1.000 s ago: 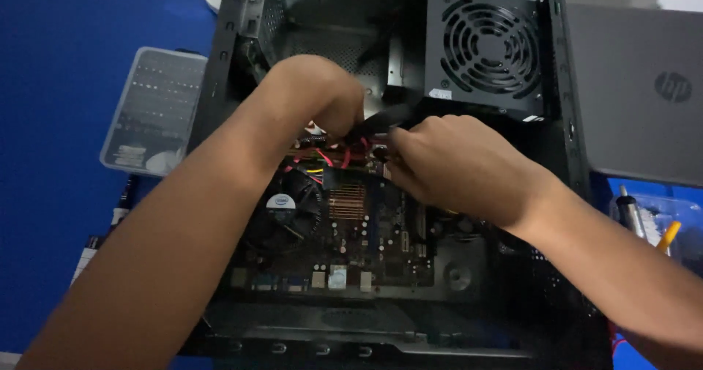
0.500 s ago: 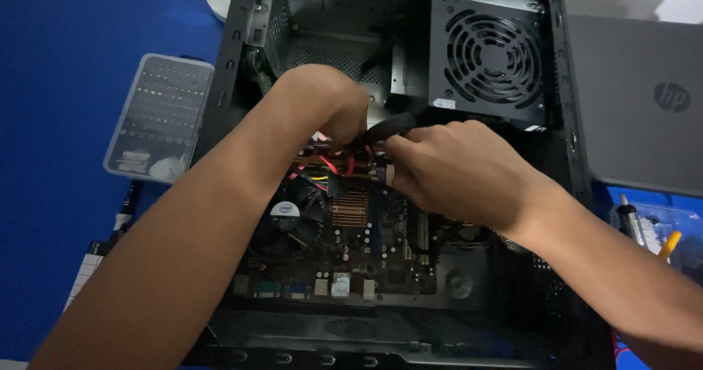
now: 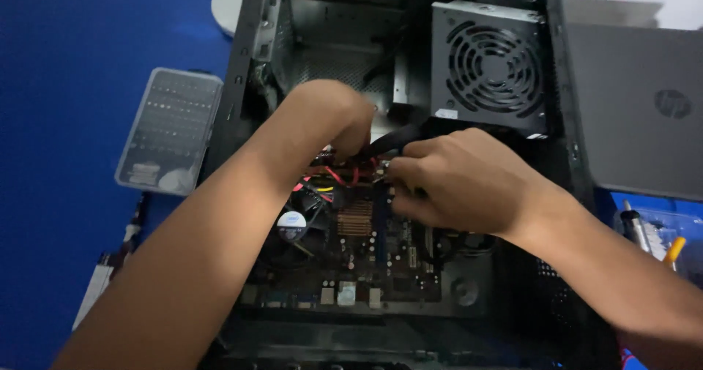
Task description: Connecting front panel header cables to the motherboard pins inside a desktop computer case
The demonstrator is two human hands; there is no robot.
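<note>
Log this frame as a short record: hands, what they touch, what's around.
setting: open black computer case lying on a blue surface
left hand: reaching into the case, fingers hidden among red and yellow cables
right hand: curled around a black cable above the motherboard
inside case: power supply with round fan grille, CPU cooler fan, copper heatsink
left of case: clear plastic bit box
right of case: closed grey laptop, tools in clear tray
</note>
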